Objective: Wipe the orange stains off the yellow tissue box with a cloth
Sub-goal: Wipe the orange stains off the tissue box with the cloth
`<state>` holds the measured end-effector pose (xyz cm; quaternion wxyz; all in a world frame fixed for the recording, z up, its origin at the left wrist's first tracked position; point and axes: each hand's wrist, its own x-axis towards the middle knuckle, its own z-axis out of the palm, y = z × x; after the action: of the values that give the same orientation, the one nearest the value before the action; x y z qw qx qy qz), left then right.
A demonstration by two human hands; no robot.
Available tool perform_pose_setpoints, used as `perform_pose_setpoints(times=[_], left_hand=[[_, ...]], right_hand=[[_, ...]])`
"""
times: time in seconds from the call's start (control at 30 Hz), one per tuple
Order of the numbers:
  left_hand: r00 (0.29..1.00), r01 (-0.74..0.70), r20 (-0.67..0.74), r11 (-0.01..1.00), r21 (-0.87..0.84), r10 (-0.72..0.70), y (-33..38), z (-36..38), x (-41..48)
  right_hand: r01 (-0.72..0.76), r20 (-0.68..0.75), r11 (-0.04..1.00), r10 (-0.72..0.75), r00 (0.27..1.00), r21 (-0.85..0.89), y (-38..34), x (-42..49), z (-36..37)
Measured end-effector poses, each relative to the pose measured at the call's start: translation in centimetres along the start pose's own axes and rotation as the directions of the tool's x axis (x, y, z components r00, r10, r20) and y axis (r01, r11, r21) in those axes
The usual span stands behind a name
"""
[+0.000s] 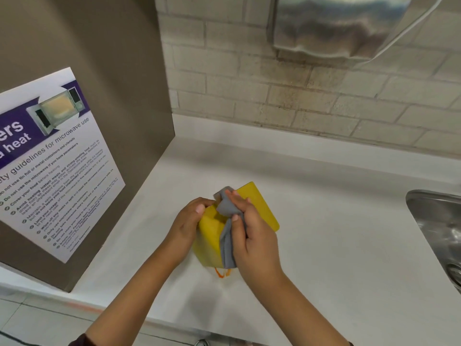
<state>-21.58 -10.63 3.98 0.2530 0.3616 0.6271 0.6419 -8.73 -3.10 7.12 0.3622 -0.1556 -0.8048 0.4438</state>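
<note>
The yellow tissue box [259, 206] rests on the white counter [336, 233] at the middle of the head view. My left hand [187, 226] grips the box's left side and top edge. My right hand [252, 233] holds a grey cloth [228, 243] bunched against the box's top and front face; part of the cloth hangs down the front. Orange marks [220, 272] show at the box's lower front edge, just under the cloth. Most of the front face is hidden by my hands and the cloth.
A brown cabinet side with a microwave guidelines poster [57, 166] stands at the left. A steel sink [439, 228] lies at the right edge. Tiled wall and a steel dispenser [344, 26] are behind. The counter's front edge runs near the bottom.
</note>
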Motion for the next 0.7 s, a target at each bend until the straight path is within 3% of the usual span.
perform_pose_setpoints(times=[0.17, 0.33, 0.4, 0.6, 0.7], left_hand=[[0.998, 0.047, -0.041, 0.999, 0.002, -0.047, -0.6, 0.2, 0.1], [0.985, 0.109, -0.136, 0.994, 0.0, -0.108, -1.5, 0.9, 0.5], [0.98, 0.117, -0.159, 0.992, -0.039, -0.122, -1.5, 1.1, 0.6], [0.984, 0.067, -0.154, 0.986, -0.154, -0.091, -1.2, 0.9, 0.9], [0.972, 0.088, -0.204, 0.988, -0.128, -0.113, -1.3, 1.0, 1.3]], right_hand=[[0.191, 0.114, 0.977, -0.18, 0.977, -0.091, 1.2, -0.8, -1.3], [0.02, -0.086, 1.0, -0.019, 0.996, 0.013, 1.2, -0.5, -1.4], [0.013, -0.088, 1.0, -0.013, 0.996, -0.001, 0.7, 0.0, -0.6], [0.206, 0.272, 0.972, -0.17, 0.947, -0.111, 0.2, -0.1, -0.8], [0.228, 0.262, 0.969, -0.196, 0.945, -0.096, 1.3, -0.2, -2.2]])
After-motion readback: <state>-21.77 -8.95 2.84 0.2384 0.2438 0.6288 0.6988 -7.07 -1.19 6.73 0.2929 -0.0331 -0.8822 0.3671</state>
